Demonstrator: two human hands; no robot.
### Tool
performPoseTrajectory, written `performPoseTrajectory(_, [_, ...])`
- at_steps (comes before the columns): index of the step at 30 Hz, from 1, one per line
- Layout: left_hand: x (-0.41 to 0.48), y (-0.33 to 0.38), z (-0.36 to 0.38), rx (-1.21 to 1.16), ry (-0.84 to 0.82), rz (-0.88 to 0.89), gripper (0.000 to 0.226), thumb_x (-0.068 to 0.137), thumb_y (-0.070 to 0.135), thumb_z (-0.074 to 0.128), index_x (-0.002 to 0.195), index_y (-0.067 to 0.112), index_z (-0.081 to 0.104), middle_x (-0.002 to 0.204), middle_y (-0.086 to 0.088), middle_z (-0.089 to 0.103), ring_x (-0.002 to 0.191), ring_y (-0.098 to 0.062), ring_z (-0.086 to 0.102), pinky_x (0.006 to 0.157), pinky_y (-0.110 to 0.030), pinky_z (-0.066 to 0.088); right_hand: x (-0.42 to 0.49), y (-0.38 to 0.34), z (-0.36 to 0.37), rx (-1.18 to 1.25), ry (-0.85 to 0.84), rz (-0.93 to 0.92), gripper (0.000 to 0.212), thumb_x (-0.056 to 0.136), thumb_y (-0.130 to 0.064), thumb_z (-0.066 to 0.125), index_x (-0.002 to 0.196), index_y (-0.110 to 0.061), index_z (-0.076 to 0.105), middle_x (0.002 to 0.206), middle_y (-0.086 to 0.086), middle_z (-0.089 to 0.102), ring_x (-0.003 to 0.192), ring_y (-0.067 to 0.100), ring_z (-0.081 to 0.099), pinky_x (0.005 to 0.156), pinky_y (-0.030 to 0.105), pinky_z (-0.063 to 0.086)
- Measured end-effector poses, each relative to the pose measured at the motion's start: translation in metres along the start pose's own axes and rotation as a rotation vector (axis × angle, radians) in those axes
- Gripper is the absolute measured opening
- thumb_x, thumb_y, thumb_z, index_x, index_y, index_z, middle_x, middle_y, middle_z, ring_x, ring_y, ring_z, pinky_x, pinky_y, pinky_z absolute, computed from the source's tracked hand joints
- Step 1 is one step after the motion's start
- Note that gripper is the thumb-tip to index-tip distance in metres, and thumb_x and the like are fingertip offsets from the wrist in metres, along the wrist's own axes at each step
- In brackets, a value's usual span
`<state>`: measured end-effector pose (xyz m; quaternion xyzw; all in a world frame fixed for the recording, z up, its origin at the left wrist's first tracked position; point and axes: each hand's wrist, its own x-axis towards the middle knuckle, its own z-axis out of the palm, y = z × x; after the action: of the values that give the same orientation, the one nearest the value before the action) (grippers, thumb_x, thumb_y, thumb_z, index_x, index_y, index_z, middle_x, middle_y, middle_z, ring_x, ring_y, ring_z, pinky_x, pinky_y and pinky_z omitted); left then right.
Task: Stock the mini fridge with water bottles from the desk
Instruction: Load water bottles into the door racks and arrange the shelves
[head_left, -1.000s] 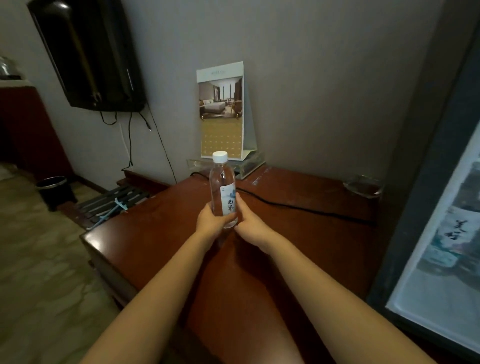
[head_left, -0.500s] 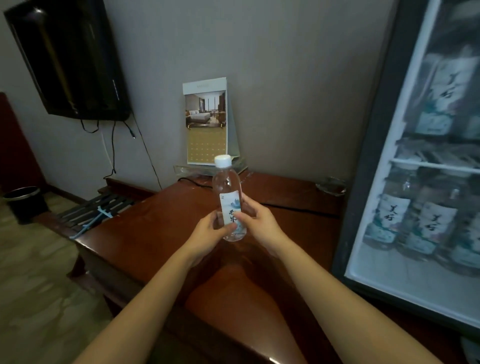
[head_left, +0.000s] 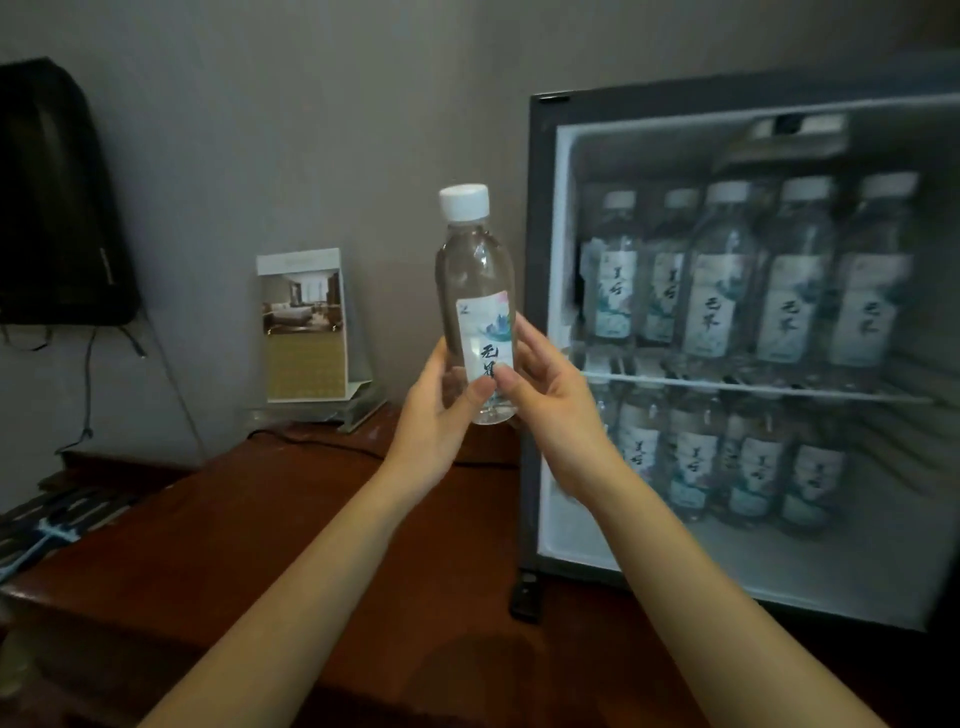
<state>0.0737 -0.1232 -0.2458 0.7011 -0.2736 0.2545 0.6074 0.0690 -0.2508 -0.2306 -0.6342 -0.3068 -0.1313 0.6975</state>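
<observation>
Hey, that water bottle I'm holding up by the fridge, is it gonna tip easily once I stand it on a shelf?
Probably somewhat: the water bottle is tall and narrow. It looks full, so likely steady once upright. The clear plastic may be slick, and the left hand and right hand grip only its lower part.

Wooden desk (head_left: 249, 530) bears mini fridge (head_left: 535, 364), calendar (head_left: 304, 332).

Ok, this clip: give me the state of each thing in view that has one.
water bottle: capped, upright, lifted off the desk
left hand: gripping the bottle's lower part
right hand: gripping the bottle's lower part
mini fridge: both shelves hold upright bottles; door state unclear
desk: cable lying across it
</observation>
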Motion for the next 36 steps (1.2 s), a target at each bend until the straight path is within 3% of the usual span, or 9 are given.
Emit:
performPoseTrajectory(2, [0.007, 0.007, 0.029, -0.037, 0.015, 0.067, 0.047, 0.088, 0.03, 0.058, 0.131, 0.024, 0.041, 0.109, 0.029, 0.064, 0.106, 0.005, 0.058, 0.083, -0.01, 0.044, -0.006, -0.015, -0.022, -0.027, 0.07, -0.024, 0.051, 0.091, -0.003, 0.053, 0.136, -0.024, 0.043, 0.13, 0.002, 0.058, 0.117, 0.011, 0.057, 0.098, 0.027, 0.048])
performPoseTrajectory(5, [0.017, 0.014, 0.066, -0.059, 0.002, 0.121, 0.056, 0.089, 0.038, 0.056, 0.139, 0.021, 0.037, 0.123, 0.016, 0.06, 0.116, -0.002, 0.055, 0.091, -0.017, 0.045, -0.015, -0.031, -0.054, -0.093, 0.153, -0.05, 0.047, 0.091, -0.004, 0.055, 0.132, -0.026, 0.046, 0.126, 0.002, 0.06, 0.113, 0.011, 0.059, 0.096, 0.026, 0.05])
performPoseTrajectory(10, [0.038, 0.014, 0.115, -0.101, -0.051, 0.085, 0.06, 0.089, 0.036, 0.048, 0.143, 0.018, 0.03, 0.129, 0.011, 0.053, 0.119, 0.001, 0.051, 0.098, -0.016, 0.042, -0.013, -0.04, -0.093, -0.192, 0.296, -0.013, 0.04, 0.089, -0.011, 0.058, 0.124, -0.027, 0.047, 0.111, -0.006, 0.059, 0.1, 0.003, 0.061, 0.085, 0.019, 0.053])
performPoseTrajectory(12, [0.048, 0.008, 0.128, -0.108, -0.068, 0.041, 0.057, 0.094, 0.029, 0.046, 0.146, 0.019, 0.025, 0.135, 0.007, 0.049, 0.122, 0.001, 0.047, 0.101, -0.017, 0.039, -0.007, -0.037, -0.102, -0.208, 0.35, 0.032, 0.039, 0.089, -0.013, 0.06, 0.125, -0.021, 0.048, 0.107, -0.006, 0.059, 0.1, 0.01, 0.061, 0.085, 0.024, 0.053])
performPoseTrajectory(16, [0.069, -0.01, 0.14, -0.061, -0.048, -0.038, 0.054, 0.099, 0.027, 0.039, 0.148, 0.028, 0.017, 0.149, 0.003, 0.036, 0.135, -0.01, 0.036, 0.111, -0.035, 0.032, 0.01, -0.026, -0.109, -0.314, 0.45, 0.097, 0.038, 0.088, -0.017, 0.062, 0.125, -0.014, 0.05, 0.099, -0.005, 0.059, 0.094, 0.015, 0.061, 0.076, 0.021, 0.051])
performPoseTrajectory(19, [0.075, -0.013, 0.145, -0.074, -0.02, -0.049, 0.05, 0.1, 0.023, 0.034, 0.147, 0.029, 0.017, 0.147, 0.004, 0.036, 0.131, -0.006, 0.036, 0.106, -0.027, 0.033, 0.022, -0.027, -0.11, -0.47, 0.481, 0.122, 0.041, 0.089, -0.022, 0.061, 0.129, -0.017, 0.051, 0.113, 0.001, 0.063, 0.107, 0.016, 0.058, 0.086, 0.023, 0.047])
performPoseTrajectory(23, [0.081, -0.02, 0.142, -0.03, -0.044, -0.036, 0.048, 0.101, 0.025, 0.033, 0.146, 0.031, 0.02, 0.145, 0.005, 0.04, 0.13, -0.008, 0.039, 0.107, -0.031, 0.035, 0.029, -0.023, -0.111, -0.623, 0.512, 0.138, 0.046, 0.091, -0.028, 0.059, 0.135, -0.018, 0.049, 0.123, 0.002, 0.063, 0.111, 0.016, 0.059, 0.094, 0.027, 0.045])
performPoseTrajectory(29, [0.089, -0.03, 0.143, 0.153, -0.079, -0.056, 0.055, 0.099, 0.035, 0.034, 0.148, 0.032, 0.009, 0.148, 0.002, 0.037, 0.13, -0.015, 0.042, 0.106, -0.037, 0.038, 0.026, -0.012, -0.117, -0.697, 0.566, 0.149, 0.048, 0.091, -0.031, 0.059, 0.135, -0.015, 0.049, 0.124, 0.004, 0.063, 0.112, 0.016, 0.06, 0.087, 0.02, 0.043])
performPoseTrajectory(36, [0.091, -0.033, 0.142, 0.128, -0.096, -0.092, 0.054, 0.1, 0.035, 0.033, 0.148, 0.034, 0.008, 0.149, 0.003, 0.036, 0.133, -0.015, 0.038, 0.11, -0.045, 0.034, 0.017, -0.006, -0.115, -0.702, 0.6, 0.161, 0.046, 0.089, -0.031, 0.062, 0.132, -0.018, 0.052, 0.121, 0.003, 0.065, 0.106, 0.014, 0.062, 0.079, 0.018, 0.043])
